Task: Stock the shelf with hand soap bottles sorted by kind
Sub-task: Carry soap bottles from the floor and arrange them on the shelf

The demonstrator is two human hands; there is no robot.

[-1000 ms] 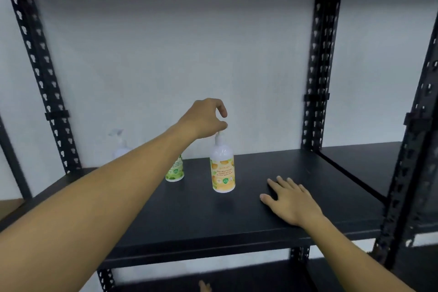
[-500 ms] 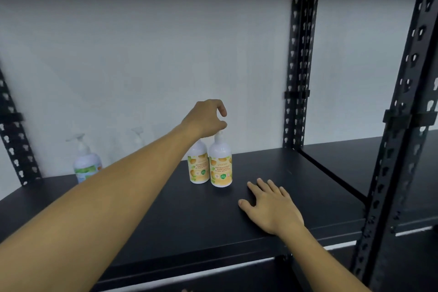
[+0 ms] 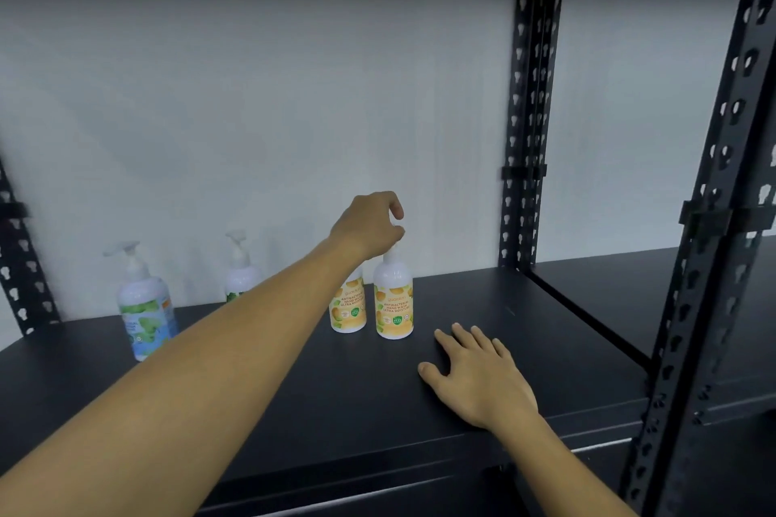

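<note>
1. On the black shelf (image 3: 525,348), right hand (image 3: 483,382) lies flat, fingers spread.
2. Left hand (image 3: 369,227) pinches the pump of the right orange-label bottle (image 3: 394,306), beside its twin (image 3: 347,311).
3. Two green-label bottles (image 3: 145,311) stand leftward.

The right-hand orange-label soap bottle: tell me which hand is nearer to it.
Left. The left hand grips the pump top of the right-hand orange-label bottle. The right hand lies flat on the shelf, in front and to the right, apart from it.
</note>
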